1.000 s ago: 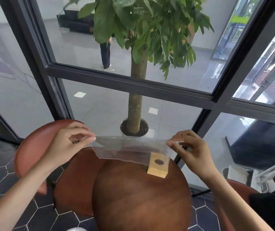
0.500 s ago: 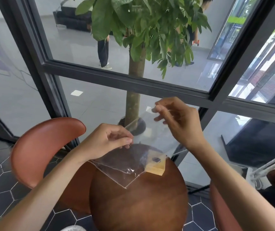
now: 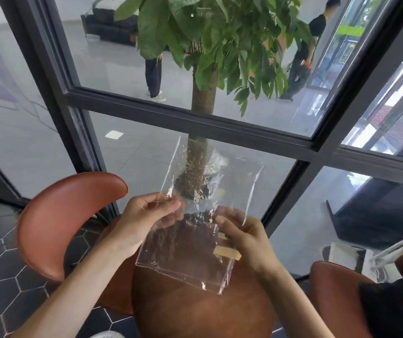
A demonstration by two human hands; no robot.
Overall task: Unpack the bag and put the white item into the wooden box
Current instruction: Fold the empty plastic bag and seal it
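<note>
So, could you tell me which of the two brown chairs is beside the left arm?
The brown chair with the curved back, left of the round table, is beside the left arm. The other chair sits at the right, near the right forearm.

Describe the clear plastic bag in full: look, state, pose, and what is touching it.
The clear, crinkled plastic bag is thin, glossy film with sharp side creases, see-through to the round brown wooden table below. It is held up over the table, tilted, its far end raised toward the window. The left hand pinches its left side; the right hand grips its right side. The light wooden box shows partly behind its lower right corner. No white item can be made out inside it.
</note>
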